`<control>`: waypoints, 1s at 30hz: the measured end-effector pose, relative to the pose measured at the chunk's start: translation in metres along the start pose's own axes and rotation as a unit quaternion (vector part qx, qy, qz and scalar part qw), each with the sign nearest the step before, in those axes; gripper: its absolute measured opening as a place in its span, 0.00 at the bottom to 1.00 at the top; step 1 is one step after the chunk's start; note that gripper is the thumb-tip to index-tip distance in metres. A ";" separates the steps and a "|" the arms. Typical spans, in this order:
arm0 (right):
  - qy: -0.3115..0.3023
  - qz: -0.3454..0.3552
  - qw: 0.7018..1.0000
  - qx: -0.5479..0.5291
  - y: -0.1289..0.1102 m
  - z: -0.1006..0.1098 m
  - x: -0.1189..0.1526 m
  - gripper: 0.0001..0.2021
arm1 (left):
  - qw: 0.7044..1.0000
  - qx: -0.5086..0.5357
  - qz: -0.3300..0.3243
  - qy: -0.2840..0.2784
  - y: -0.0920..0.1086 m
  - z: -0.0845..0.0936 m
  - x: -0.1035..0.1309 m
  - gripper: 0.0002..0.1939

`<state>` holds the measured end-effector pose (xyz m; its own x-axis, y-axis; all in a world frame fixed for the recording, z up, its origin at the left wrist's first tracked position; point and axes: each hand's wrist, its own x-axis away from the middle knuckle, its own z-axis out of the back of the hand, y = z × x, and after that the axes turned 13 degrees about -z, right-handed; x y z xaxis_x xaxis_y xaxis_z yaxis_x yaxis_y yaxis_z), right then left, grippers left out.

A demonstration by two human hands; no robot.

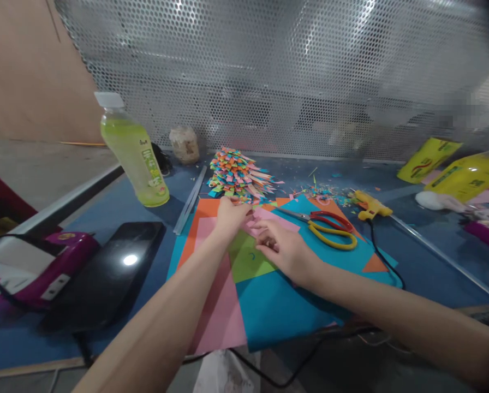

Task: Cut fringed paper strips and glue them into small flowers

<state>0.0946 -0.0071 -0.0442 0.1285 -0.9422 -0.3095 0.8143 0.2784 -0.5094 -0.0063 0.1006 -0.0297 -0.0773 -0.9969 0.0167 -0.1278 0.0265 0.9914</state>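
Note:
My left hand (230,214) reaches over the colored paper, its fingers bent down on a small piece of pink paper (252,224). From the other side my right hand (285,248) meets the same piece with curled fingers; its fingertips are partly hidden. Beneath both hands lie loose sheets: a green sheet (248,256), a blue sheet (285,311) and a long pink sheet (218,305). Scissors (330,228) with red and yellow handles rest on blue paper beside my right hand. Just beyond my left hand stands a cone of layered colored paper strips (236,172).
Paper scraps (322,192) litter the table near a yellow glue gun (369,204) with a black cord. A drink bottle (133,153), a clear stick bundle (191,199) and a black phone (113,273) are leftward. A yellow bottle (473,174) lies right. Perforated metal (269,82) walls the back.

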 end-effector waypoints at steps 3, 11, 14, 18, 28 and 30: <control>0.010 0.057 0.998 0.039 -0.003 -0.003 0.005 0.13 | 1.000 0.006 -0.001 0.003 0.002 -0.001 0.001 0.18; 0.041 0.203 0.970 0.128 -0.017 0.002 0.026 0.18 | 1.000 0.020 0.000 -0.004 0.006 -0.001 0.007 0.17; 0.046 0.225 0.962 0.145 -0.021 0.007 0.041 0.19 | 1.000 0.021 0.002 0.003 0.006 -0.001 0.007 0.18; 0.023 0.216 0.960 0.174 -0.026 0.017 0.064 0.19 | 1.000 0.020 0.005 0.006 0.006 -0.001 0.006 0.18; 0.079 0.236 0.951 0.185 -0.031 0.015 0.112 0.20 | 0.999 0.028 0.010 0.019 0.005 -0.001 0.003 0.17; 0.117 0.244 0.944 0.187 -0.031 0.012 0.115 0.21 | 0.999 0.026 0.009 0.020 0.006 -0.001 0.003 0.17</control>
<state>0.0908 -0.1258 -0.0546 0.4474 -0.6390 -0.6258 0.8388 0.5426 0.0457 -0.0067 0.0976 -0.0241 -0.0409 -0.9984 0.0403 -0.1788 0.0470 0.9828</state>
